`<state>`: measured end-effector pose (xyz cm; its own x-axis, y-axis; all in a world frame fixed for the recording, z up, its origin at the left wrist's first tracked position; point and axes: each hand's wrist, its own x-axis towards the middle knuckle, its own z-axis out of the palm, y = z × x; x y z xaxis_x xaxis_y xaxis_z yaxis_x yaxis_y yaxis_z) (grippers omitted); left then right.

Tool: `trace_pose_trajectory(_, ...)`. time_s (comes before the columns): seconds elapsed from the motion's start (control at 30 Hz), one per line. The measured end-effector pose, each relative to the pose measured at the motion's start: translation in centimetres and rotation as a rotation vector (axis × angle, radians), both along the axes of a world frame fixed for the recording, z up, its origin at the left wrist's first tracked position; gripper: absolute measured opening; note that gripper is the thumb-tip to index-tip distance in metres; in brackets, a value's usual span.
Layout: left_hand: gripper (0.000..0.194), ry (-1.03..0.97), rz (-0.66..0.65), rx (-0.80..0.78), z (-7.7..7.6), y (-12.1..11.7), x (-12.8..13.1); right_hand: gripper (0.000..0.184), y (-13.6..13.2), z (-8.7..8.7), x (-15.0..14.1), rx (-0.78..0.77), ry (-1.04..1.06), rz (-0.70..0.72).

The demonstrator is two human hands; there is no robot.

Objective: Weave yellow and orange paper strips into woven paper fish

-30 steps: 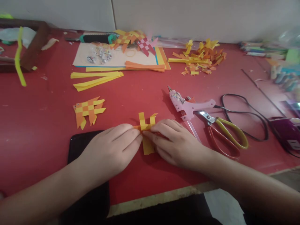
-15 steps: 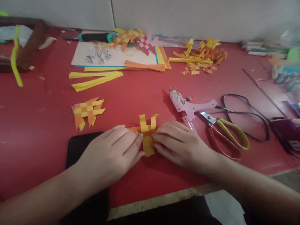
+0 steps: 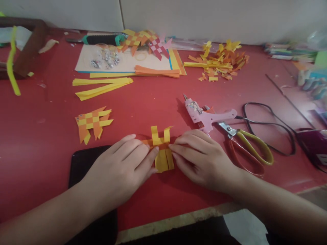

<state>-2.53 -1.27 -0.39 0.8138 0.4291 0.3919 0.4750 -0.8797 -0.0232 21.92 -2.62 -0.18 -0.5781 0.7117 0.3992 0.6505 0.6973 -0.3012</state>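
Note:
Between my two hands, near the table's front edge, is a small weave of yellow and orange paper strips (image 3: 160, 161). Two yellow ends stick up from it at the top, and yellow strips hang below an orange one. My left hand (image 3: 125, 161) pinches the left side, its thumb and fingertips closed on the strips. My right hand (image 3: 204, 160) has its bent fingertips closed at the right end of the orange strip. The hands partly hide the weave. A finished woven paper fish (image 3: 93, 123) lies to the left, beyond a black phone (image 3: 84, 163) under my left forearm.
A pink glue gun (image 3: 204, 114) and scissors (image 3: 246, 146) lie right of my hands, with a black cord (image 3: 265, 122). Yellow strips (image 3: 102, 86), orange strips (image 3: 157, 71) and paper scraps (image 3: 224, 59) lie farther back. A brown frame (image 3: 33, 47) stands back left.
My right hand's fingers have shifted slightly right, uncovering more of the yellow strips below the orange one. My left hand still holds the weave; the view has shifted slightly.

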Motion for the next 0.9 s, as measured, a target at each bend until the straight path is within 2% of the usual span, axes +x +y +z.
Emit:
trace_pose_trajectory(0.3,0.025,-0.029,0.013,-0.023,0.18,0.13,0.13,0.015,0.05,-0.10,0.05,-0.037,-0.012,-0.015)
trace_pose_trajectory(0.6,0.024,-0.028,0.012,-0.058,0.28,0.22,-0.08,0.016,-0.07,-0.04,0.10,-0.011,-0.074,0.010)
trace_pose_trajectory(0.9,0.031,-0.055,0.044,-0.160,0.18,0.30,-0.44,0.010,0.07,0.36,0.77,-0.035,0.002,0.001)
